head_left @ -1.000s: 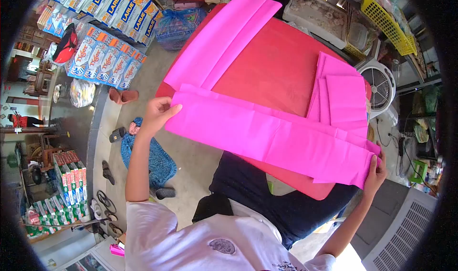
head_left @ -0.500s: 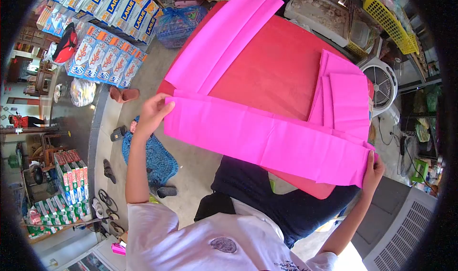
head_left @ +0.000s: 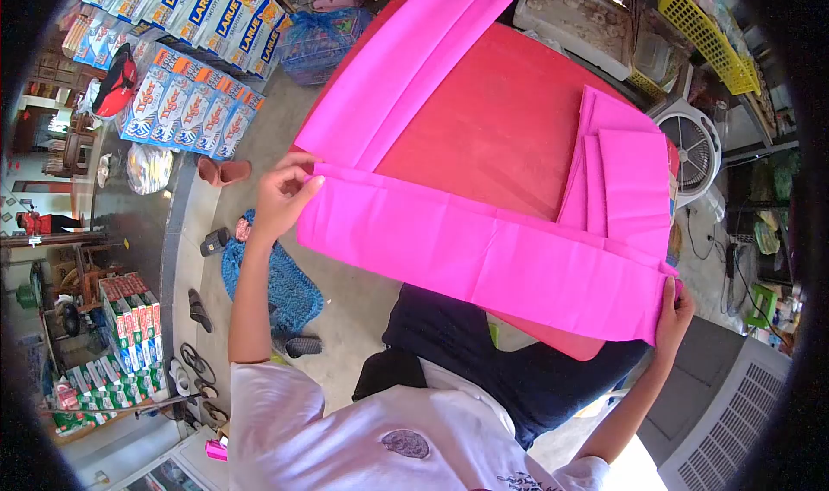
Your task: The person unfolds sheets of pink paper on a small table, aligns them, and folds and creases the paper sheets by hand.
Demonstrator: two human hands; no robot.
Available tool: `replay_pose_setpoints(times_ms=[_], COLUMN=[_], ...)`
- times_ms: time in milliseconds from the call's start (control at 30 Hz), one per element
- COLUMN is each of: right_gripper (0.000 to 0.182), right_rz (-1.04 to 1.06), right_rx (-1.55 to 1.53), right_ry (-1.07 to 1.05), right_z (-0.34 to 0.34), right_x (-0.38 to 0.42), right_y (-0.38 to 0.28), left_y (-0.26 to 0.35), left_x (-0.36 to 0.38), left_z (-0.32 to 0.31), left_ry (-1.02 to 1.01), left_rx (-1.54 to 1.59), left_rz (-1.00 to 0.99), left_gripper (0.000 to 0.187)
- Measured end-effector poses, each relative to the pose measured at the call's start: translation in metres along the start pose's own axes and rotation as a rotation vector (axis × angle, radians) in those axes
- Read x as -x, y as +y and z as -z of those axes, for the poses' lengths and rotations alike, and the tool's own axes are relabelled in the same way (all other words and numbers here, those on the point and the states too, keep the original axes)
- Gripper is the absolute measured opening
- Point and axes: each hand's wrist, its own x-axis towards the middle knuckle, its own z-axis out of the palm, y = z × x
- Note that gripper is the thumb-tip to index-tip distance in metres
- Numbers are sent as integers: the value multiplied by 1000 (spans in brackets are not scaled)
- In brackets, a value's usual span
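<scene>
A long folded strip of bright pink sheet (head_left: 484, 249) is stretched along the near edge of the red table (head_left: 492, 128). My left hand (head_left: 283, 199) pinches its left end, thumb on the near face. At the opposite end, my right hand (head_left: 672, 311) has its fingers closed on the corner, thumb up front. Faint vertical creases run across the strip. Behind its left end lie folded pink lengths (head_left: 401, 68), slanting away to the far side. A stack of folded pink pieces (head_left: 617, 171) rests on the table's right part, partly covered by the strip.
Beer cartons (head_left: 194, 102) are stacked at the far left. A white fan (head_left: 693, 150) stands past the table's right edge, below a yellow basket (head_left: 708, 33). A grey slatted appliance (head_left: 734, 413) sits at lower right. Slippers and a blue mat (head_left: 276, 284) lie on the floor.
My left hand has shifted slightly at the strip's upper left corner, its fingers now curled higher behind the edge. The right hand and the strip stay nearly in place.
</scene>
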Motion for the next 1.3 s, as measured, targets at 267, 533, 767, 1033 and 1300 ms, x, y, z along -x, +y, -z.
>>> replay_pose_setpoints(times_ms=[267, 533, 767, 1033, 1300], right_gripper=[31, 37, 27, 24, 21], right_rz=[-10, -42, 120, -10, -23], right_rx=[-19, 20, 2, -262, -223], right_ry=[-30, 7, 96, 205, 76], right_z=[-1, 0, -7, 6, 8], right_x=[3, -1, -4, -4, -40], right_y=[-7, -2, -5, -26, -72], left_y=[-11, -7, -20, -29, -19], left_x=[-9, -12, -13, -11, -50], left_z=[0, -3, 0, 21, 46], left_ry=[-46, 73, 127, 228, 121], left_rx=[91, 10, -26, 163, 143], left_rz=[14, 109, 121, 183, 272], left_gripper=[21, 30, 40, 33, 28])
